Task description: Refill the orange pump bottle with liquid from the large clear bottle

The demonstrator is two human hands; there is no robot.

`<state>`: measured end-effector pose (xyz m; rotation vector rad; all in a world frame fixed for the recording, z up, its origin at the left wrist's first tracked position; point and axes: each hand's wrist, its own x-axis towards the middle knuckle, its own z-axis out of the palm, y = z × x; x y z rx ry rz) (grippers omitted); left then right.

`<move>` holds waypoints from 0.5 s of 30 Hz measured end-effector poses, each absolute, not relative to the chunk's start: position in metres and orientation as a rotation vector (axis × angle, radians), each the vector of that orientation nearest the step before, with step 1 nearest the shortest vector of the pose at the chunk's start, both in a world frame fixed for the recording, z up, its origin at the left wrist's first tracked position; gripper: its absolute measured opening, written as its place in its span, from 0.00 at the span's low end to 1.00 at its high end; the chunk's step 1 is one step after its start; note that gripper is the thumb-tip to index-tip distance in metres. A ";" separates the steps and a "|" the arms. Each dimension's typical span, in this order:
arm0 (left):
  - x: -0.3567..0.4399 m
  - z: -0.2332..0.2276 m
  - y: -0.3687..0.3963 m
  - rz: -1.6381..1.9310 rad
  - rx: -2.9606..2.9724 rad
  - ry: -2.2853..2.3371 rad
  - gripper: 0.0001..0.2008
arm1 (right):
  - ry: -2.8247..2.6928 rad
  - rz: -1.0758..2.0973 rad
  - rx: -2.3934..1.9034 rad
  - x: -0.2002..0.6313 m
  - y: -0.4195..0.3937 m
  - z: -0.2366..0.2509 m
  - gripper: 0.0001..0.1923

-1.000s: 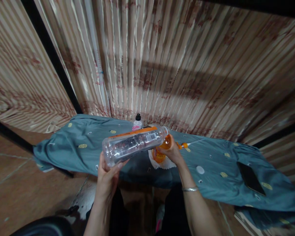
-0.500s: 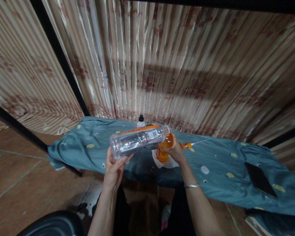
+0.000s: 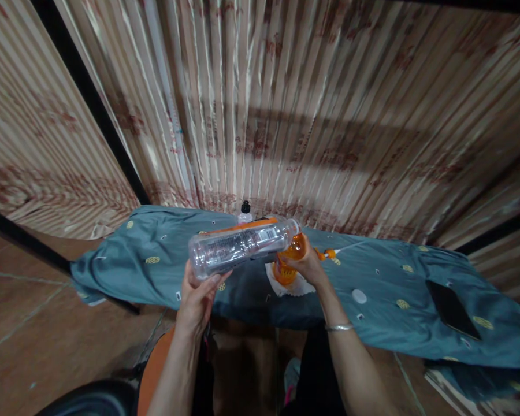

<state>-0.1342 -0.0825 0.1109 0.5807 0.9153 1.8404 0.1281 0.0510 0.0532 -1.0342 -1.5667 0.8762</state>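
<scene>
My left hand (image 3: pixel 199 294) grips the base of a clear plastic bottle (image 3: pixel 238 248) with an orange label edge. The bottle lies almost level, its open neck over the mouth of an orange bottle (image 3: pixel 287 273). My right hand (image 3: pixel 305 263) is wrapped round the upper part of that orange bottle, which stands on a white paper towel (image 3: pixel 302 286). Whether liquid runs between the two I cannot make out. An orange pump top (image 3: pixel 329 253) with a pale tube lies just right of my right hand. Behind the clear bottle stands a small bottle with a black cap (image 3: pixel 245 208).
Everything stands on a narrow bench covered by a blue-green cloth (image 3: pixel 125 271). A white round cap (image 3: pixel 359 296) and a black phone-like slab (image 3: pixel 453 310) lie to the right. Black metal poles (image 3: pixel 91 104) and a striped curtain (image 3: pixel 286 115) close off the back.
The view has shifted slightly, and an orange surface now shows beside my left forearm. Both hands keep their hold; the clear bottle stays tipped over the orange one.
</scene>
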 end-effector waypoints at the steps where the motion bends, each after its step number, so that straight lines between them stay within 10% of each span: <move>1: -0.135 0.110 -0.082 1.832 0.587 0.914 0.32 | -1.561 0.869 -1.041 0.128 0.051 0.054 0.41; 15: -0.162 0.103 -0.073 1.690 0.788 0.902 0.40 | -1.547 0.850 -1.065 0.127 0.047 0.062 0.39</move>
